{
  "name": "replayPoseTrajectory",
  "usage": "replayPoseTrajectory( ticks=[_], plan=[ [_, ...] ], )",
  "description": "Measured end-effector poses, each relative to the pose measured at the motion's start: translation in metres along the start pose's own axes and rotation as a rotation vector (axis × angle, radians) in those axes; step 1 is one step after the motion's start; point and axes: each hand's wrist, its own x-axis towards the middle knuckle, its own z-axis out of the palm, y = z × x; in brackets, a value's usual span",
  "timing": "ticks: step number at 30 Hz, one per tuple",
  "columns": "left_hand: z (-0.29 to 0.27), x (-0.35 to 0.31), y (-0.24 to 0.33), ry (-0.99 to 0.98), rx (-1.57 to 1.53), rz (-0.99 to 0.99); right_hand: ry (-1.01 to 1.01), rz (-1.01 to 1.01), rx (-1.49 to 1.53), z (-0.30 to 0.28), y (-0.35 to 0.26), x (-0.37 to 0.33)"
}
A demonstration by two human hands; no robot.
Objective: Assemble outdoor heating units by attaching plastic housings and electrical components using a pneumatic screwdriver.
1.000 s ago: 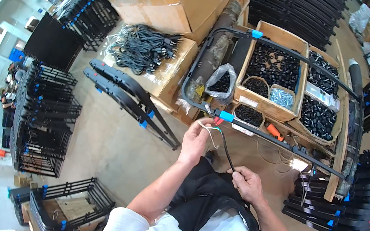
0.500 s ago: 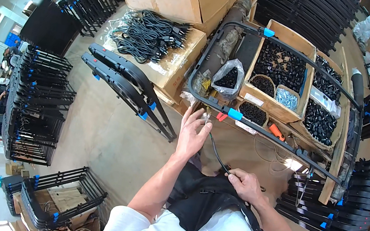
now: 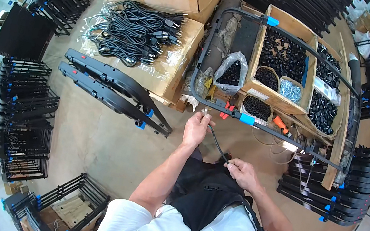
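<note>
A thin black cable (image 3: 218, 145) runs between my two hands in a slight curve. My left hand (image 3: 196, 128) is closed on its far end, where small pale tips show above the fingers. Lower and to the right, my right hand (image 3: 243, 173) pinches the same cable between thumb and fingers. A black tubular frame (image 3: 271, 132) with blue clips lies across the bench just beyond the left hand. Red-handled pliers (image 3: 228, 111) rest at the bench edge near that hand.
A bundle of black power cords (image 3: 135, 32) lies on a cardboard box (image 3: 172, 76). Black curved parts (image 3: 103, 76) stand at left. A wooden bin (image 3: 274, 101) holds black fittings and silver screws (image 3: 290, 91). An orange-handled tool (image 3: 280, 124) sits beside it. Frames (image 3: 329, 198) are stacked at right.
My left hand has closed from spread fingers onto the cable's end. My right hand keeps its pinch on the cable. The view has shifted slightly.
</note>
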Motion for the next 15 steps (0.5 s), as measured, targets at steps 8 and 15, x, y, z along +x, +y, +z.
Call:
replayPoseTrajectory(
  ticks=[8,15],
  plan=[
    [-0.023,0.036,0.014,-0.342,0.209,-0.119,0.004,0.073,0.165,0.021,0.007,0.007],
    [-0.036,0.042,0.037,-0.486,0.334,-0.165,0.022,0.083,0.246,0.025,0.009,0.010]
  ],
)
